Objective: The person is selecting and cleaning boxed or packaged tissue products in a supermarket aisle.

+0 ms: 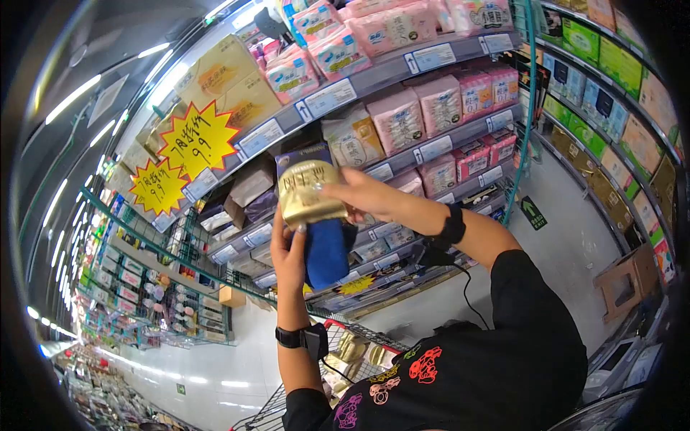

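A shop aisle runs away to the far left, lined by long shelves (374,75) with white price tags (327,98) along their front edges, above a pale glossy floor (568,244). Pink packs (399,118) fill the upper rows, and two yellow star-shaped price signs (198,140) hang from the shelf edges further left. Another rack on the right carries green boxes (596,43), and a brown cardboard box (629,280) stands open on the floor beneath it. In the middle of the view, up in front of the shelves, both hands hold a gold and blue packet (313,197). The left hand (287,251) comes up from below and grips the packet's left side, its fingers curled close together around the edge where the gold part meets the blue. The right hand (363,197) reaches in from the right and lies over the gold end, fingers pressed together and closed on it, though the fingertips are hidden behind the packet. Each wrist wears a black band, and a thin cable hangs from the right one. Near the person's black printed shirt (460,373), a wire trolley (338,337) stands below the hands, with more gold packets (352,350) lying inside it.
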